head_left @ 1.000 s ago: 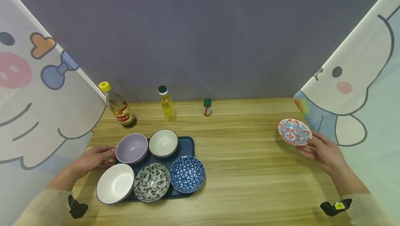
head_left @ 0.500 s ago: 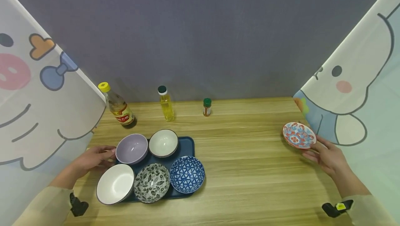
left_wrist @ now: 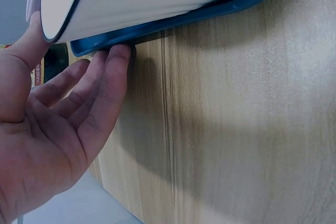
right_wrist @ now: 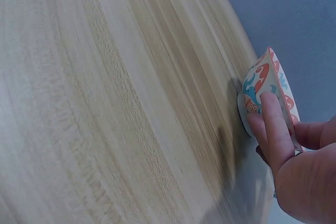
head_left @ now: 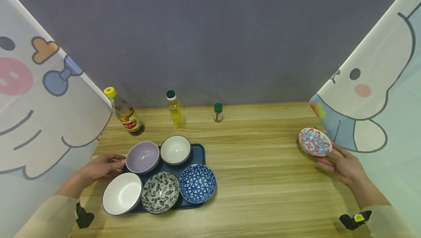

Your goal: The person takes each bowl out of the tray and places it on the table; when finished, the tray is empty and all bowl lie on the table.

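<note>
- Right hand (head_left: 345, 166) holds the patterned bowl (head_left: 314, 143), red and blue on white, by its near right side: thumb at the rim, fingers against the outer wall
- Bowl lies just beyond that hand and to its left; cannot tell whether its foot touches the wooden table (head_left: 263, 179)
- Left hand (head_left: 102, 165) is spread, thumb well apart from the slightly bent fingers; thumb at the wall of the purple bowl (head_left: 142, 157), just right of the hand
- Fingertips of the left hand at the edge of the blue tray (left_wrist: 173, 24); contact unclear
- Small white bowl (head_left: 175, 150), dark rim, farther right of the left hand, beside the purple one
- Large white bowl (head_left: 122, 193) nearer the wearer than the left hand, slightly to its right
- Leaf-patterned bowl (head_left: 160, 193), then blue triangle-patterned bowl (head_left: 197, 184), in line rightward from there, both well left of the right hand
- Yellow-capped bottle (head_left: 129, 119) beyond the left hand; oil-yellow bottle (head_left: 175, 113) and green-capped jar (head_left: 218, 113) beyond and farther right, all upright
</note>
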Motion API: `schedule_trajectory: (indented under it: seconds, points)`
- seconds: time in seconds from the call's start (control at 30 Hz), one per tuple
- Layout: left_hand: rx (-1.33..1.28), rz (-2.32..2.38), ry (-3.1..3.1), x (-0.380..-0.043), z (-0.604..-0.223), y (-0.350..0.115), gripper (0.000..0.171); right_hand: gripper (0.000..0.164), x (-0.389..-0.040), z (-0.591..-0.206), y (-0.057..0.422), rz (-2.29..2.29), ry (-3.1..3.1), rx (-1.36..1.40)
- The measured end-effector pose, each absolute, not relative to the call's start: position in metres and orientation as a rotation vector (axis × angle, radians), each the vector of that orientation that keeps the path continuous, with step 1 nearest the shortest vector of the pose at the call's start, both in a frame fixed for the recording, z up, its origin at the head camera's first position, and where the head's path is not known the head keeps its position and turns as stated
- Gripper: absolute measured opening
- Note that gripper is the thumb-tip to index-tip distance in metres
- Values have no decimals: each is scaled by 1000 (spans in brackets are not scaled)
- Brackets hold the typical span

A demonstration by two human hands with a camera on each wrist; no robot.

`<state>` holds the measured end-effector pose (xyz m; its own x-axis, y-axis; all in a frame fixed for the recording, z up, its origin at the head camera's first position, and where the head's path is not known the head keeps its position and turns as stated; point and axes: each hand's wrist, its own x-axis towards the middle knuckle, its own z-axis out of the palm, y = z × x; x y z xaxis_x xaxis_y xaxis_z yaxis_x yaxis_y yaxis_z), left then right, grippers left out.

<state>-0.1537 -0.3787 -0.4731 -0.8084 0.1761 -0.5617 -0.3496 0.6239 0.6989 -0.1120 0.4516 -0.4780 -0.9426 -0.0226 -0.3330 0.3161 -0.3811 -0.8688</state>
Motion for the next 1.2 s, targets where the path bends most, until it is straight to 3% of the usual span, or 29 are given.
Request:
schedule_trajectory:
  seconds: [0.33, 0.67, 0.9, 1.2]
  points:
    - [-137, 1076, 2284, -154, -468, -372, 76, 87, -111, -473, 451, -2189, 1838, 469]
    - [-128, 1021, 2338, -154, -467, -368, 76, 86, -116, -455, 446, -1652, 2455, 524]
    - [27, 1095, 2352, -143, -471, -381, 63, 80, -131, -430, 430, -1488, 2779, 645]
    - [71, 1208, 2425, -133, -486, -385, 55, 68, -156, -402, 349, -1519, 2915, 144]
